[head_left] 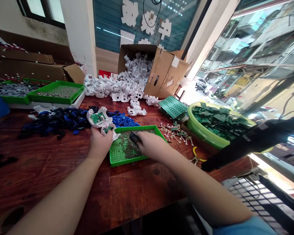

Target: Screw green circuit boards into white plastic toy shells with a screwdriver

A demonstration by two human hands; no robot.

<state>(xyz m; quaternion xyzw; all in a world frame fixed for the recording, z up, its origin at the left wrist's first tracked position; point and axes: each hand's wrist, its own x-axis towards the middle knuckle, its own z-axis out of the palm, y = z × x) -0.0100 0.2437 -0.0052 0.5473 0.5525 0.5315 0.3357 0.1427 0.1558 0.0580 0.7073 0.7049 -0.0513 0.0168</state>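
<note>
My left hand (101, 142) grips a white plastic housing (104, 112) in two joined parts. A green circuit board (97, 118) with thin wires sits inside it, and a smaller board shows in the lower part. My right hand (150, 143) is closed around a small black tool (135, 138), its kind partly hidden by the fingers. The tool is over a green tray (129, 161) that holds many small metal screws (127, 145). The housing is just beyond the tray's left corner.
Dark and blue plastic parts (63, 120) lie left; blue rings (124, 120) lie behind the tray. White housings (137, 71) spill from a cardboard box (161, 71). At right are small wired boards (177, 133), yellow-handled pliers (196, 155), a yellow-green basin (208, 130) and a black post (247, 140).
</note>
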